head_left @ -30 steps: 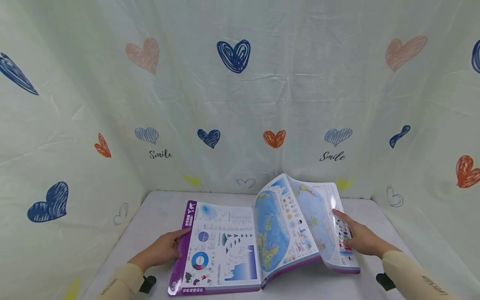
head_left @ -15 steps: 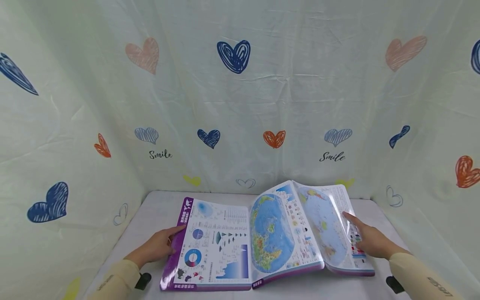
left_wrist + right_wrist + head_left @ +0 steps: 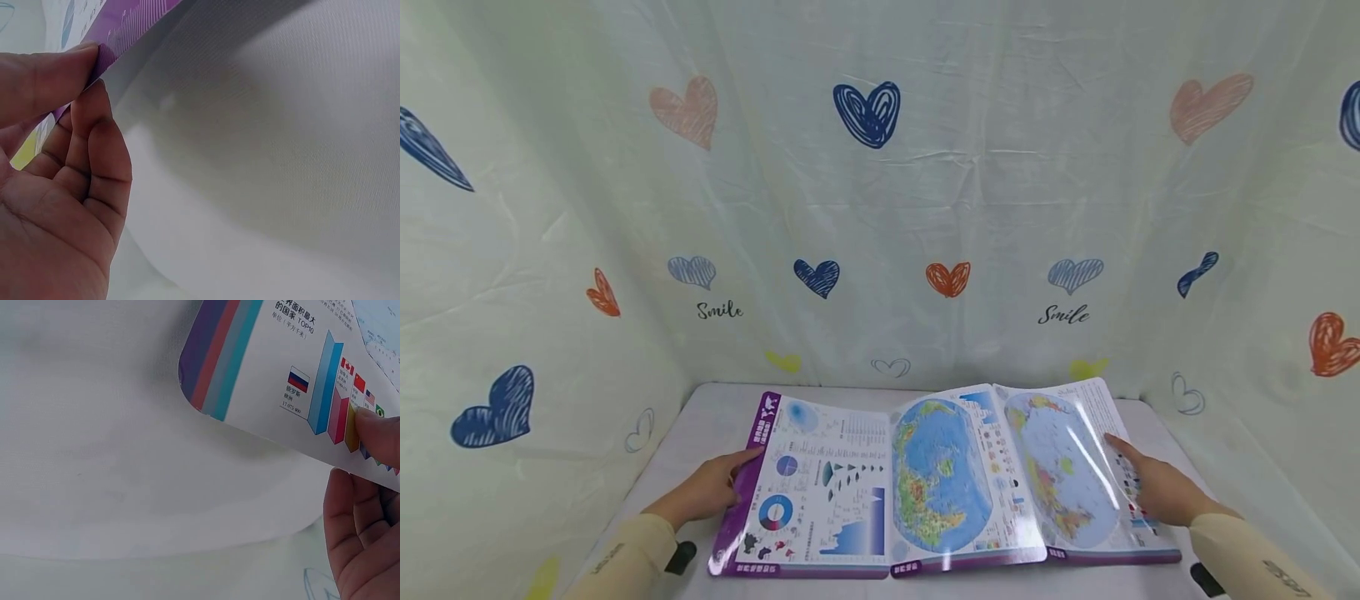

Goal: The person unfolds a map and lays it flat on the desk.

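A folding world map sheet lies spread across the table in three joined panels. Charts fill its left panel, and oval world maps cover the middle and right ones. My left hand pinches the purple left edge; in the left wrist view the thumb is on top and the curled fingers are beneath. On the far side, my right hand grips the right edge. The right wrist view shows its thumb on a flag chart, with the other fingers below the sheet. The right panel's edge is lifted off the table there.
A white table carries the sheet. Behind it and at both sides hangs a pale curtain with printed hearts and "Smile" lettering. The sheet's far edge is near the back curtain.
My hands have moved apart, the right one further right and slightly down, the left one slightly left. The sheet has unfolded wider, and its raised middle fold has flattened.
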The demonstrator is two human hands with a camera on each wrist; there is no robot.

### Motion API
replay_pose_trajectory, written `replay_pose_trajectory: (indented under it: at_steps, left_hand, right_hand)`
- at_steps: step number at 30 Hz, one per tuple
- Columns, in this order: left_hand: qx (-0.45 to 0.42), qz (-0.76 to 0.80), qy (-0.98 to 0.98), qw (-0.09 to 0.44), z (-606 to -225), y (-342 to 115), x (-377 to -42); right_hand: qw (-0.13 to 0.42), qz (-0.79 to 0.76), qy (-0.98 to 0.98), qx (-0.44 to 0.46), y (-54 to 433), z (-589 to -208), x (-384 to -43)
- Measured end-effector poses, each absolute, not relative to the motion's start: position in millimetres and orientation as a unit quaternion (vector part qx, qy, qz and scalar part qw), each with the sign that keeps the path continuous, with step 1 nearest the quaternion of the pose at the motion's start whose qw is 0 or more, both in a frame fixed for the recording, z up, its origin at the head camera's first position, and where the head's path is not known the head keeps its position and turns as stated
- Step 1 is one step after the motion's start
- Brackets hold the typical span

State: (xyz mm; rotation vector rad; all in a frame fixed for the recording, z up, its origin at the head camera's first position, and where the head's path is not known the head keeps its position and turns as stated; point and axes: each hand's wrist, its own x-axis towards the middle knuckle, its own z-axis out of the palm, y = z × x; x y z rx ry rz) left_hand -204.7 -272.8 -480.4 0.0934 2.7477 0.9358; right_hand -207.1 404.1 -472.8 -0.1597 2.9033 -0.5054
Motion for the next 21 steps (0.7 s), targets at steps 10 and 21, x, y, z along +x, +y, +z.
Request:
replay_pose_trajectory:
  at_steps: [10, 21]
  left_hand:
    - [0.034, 0.303, 0.945, 0.115, -482.7, -278.9, -206.5]
    - [0.023, 0.301, 0.945, 0.123, -484.2, -278.2, -207.2]
  right_hand:
    - [0.087, -0.118, 0.988, -0.055, 409.3, -475.1, -204.7]
    - [0.111, -0.115, 0.987, -0.028, 407.9, -477.6, -205.5]
